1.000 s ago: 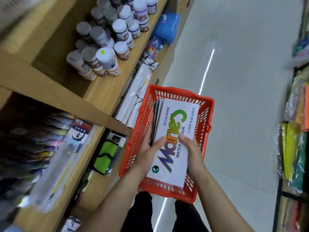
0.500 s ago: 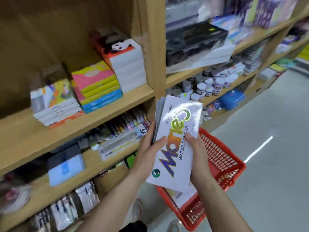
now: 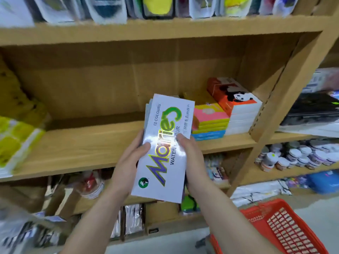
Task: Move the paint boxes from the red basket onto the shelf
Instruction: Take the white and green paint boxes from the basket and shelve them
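Here the stack of paint boxes (image 3: 161, 149) sits clamped between left hand (image 3: 126, 162) and right hand (image 3: 192, 154), thumbs pressed on top.

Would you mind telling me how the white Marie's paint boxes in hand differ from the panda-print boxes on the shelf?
The Marie's paint boxes are held in the air by the left hand and right hand; the panda boxes rest on the shelf. The Marie's top is white with a rainbow logo; the panda top is orange. Both are stacks of flat rectangular boxes.
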Motion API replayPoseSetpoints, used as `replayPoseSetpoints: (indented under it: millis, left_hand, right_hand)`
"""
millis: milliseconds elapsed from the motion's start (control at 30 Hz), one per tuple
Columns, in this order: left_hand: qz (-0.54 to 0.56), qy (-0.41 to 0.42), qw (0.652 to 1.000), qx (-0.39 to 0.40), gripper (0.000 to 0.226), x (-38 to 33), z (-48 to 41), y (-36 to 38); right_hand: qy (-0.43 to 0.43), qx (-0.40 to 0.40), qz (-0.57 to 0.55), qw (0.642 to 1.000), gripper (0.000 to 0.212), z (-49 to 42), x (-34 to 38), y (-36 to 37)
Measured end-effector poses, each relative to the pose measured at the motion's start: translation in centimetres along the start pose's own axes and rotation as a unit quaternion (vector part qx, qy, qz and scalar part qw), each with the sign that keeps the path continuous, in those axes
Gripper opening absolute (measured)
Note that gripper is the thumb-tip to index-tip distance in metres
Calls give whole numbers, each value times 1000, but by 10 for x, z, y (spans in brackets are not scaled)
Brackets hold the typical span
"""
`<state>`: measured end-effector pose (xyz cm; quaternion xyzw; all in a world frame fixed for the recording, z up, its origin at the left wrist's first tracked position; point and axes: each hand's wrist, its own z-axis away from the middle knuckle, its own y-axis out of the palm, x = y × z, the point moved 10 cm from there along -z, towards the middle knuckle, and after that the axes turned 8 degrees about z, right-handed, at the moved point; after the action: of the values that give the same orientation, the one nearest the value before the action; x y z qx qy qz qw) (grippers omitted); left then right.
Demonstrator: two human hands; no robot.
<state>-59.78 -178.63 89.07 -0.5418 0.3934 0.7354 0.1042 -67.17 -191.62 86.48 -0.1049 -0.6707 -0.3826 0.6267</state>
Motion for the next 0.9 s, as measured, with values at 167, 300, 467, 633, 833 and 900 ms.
replayPoseSetpoints:
  millis: [167, 300, 467, 633, 833, 900]
  left_hand:
    - [-5, 17, 997, -75, 37, -39, -29, -81]
    - [19, -36, 993, -114, 37, -35, -72, -115]
    - [27, -100, 989, -105, 36, -25, -112, -134]
    - [-12, -123, 989, -82, 24, -23, -125, -148]
    - [-94, -55, 991, -77, 34, 3, -104, -178]
    - [-89, -52, 992, -78, 36, 17, -100, -175]
  right_hand:
    - [47, 45, 44, 997, 51, -45, -24, 92]
    - [106, 11, 89, 990, 44, -89, -54, 111]
    - [148, -1, 112, 983, 57, -123, -71, 118]
    - [156, -60, 190, 967, 37, -139, -74, 97]
    - [66, -42, 259, 963, 39, -88, -65, 78]
    - [28, 12, 291, 956, 29, -61, -66, 88]
